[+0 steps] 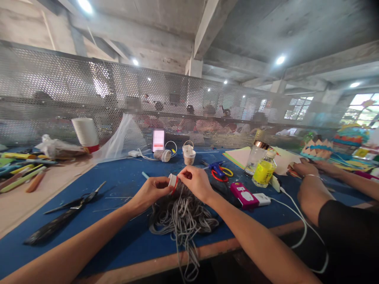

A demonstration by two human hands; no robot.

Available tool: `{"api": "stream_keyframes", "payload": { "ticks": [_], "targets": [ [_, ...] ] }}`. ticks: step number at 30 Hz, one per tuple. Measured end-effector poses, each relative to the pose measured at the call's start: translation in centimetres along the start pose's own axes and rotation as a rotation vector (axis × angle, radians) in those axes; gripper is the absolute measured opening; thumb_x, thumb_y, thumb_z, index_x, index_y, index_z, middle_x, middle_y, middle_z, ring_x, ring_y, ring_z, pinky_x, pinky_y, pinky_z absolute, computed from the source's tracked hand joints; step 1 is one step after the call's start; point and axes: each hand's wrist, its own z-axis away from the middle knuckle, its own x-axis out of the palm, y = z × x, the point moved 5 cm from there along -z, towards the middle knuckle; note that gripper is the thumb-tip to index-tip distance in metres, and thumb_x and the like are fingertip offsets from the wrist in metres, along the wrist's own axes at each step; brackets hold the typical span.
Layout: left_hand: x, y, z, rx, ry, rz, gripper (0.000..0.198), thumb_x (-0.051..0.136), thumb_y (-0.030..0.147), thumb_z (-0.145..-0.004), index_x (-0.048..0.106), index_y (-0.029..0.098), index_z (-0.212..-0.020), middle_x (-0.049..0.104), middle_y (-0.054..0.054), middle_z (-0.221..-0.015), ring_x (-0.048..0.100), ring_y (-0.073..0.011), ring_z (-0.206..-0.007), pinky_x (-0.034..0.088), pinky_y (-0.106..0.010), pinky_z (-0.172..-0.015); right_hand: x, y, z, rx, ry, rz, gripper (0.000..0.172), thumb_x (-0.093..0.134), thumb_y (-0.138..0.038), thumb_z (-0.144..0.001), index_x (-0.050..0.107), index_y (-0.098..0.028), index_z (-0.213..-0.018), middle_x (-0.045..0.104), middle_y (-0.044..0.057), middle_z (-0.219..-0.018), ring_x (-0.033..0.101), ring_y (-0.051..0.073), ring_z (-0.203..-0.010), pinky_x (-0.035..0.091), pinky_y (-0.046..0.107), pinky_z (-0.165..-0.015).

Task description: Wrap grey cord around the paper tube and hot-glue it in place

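Note:
My left hand [154, 190] is closed around a small white cup with a red rim [173, 182], held on its side above the blue mat [124, 185]. My right hand [196, 182] pinches grey cord against the cup's rim. A loose heap of grey cord [182, 216] lies right below both hands and trails over the table's front edge.
Black scissors [74, 204] lie to the left. A blue glue gun [218, 170], a pink phone [244, 195] with a white charger, a yellow bottle [264, 172] and a glass jar sit to the right. A co-worker's arms [310, 177] rest at the right. A perforated metal screen [89, 98] backs the table.

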Motion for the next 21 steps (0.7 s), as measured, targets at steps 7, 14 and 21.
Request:
{"api": "stream_keyframes", "payload": {
  "ticks": [7, 14, 21],
  "targets": [
    [-0.03, -0.21, -0.02, -0.008, -0.01, 0.014, 0.018, 0.065, 0.03, -0.078, 0.073, 0.015, -0.083, 0.072, -0.002, -0.077, 0.062, -0.0178, -0.071, 0.045, -0.026, -0.068, 0.02, 0.05, -0.05, 0.005, -0.006, 0.003, 0.01, 0.063, -0.028, -0.086, 0.065, -0.022, -0.078, 0.067, -0.003, -0.074, 0.06, 0.011, -0.067, 0.041, 0.02, -0.064],
    [0.01, 0.08, 0.12, -0.013, -0.006, 0.02, 0.018, 0.066, 0.03, -0.077, 0.073, 0.015, -0.083, 0.071, -0.002, -0.077, 0.062, -0.0184, -0.072, 0.046, -0.027, -0.068, 0.07, 0.11, -0.11, 0.008, -0.009, -0.001, 0.01, 0.063, -0.028, -0.086, 0.066, -0.022, -0.079, 0.068, -0.002, -0.075, 0.061, 0.012, -0.069, 0.041, 0.02, -0.064],
    [-0.06, -0.04, -0.05, -0.005, -0.004, 0.015, 0.019, 0.067, 0.032, -0.077, 0.074, 0.015, -0.083, 0.072, -0.002, -0.078, 0.062, -0.0185, -0.073, 0.046, -0.027, -0.07, 0.13, 0.18, -0.09, 0.011, -0.012, -0.001, 0.009, 0.063, -0.027, -0.086, 0.066, -0.022, -0.08, 0.068, -0.002, -0.076, 0.061, 0.012, -0.069, 0.042, 0.02, -0.064]
  ]
}}
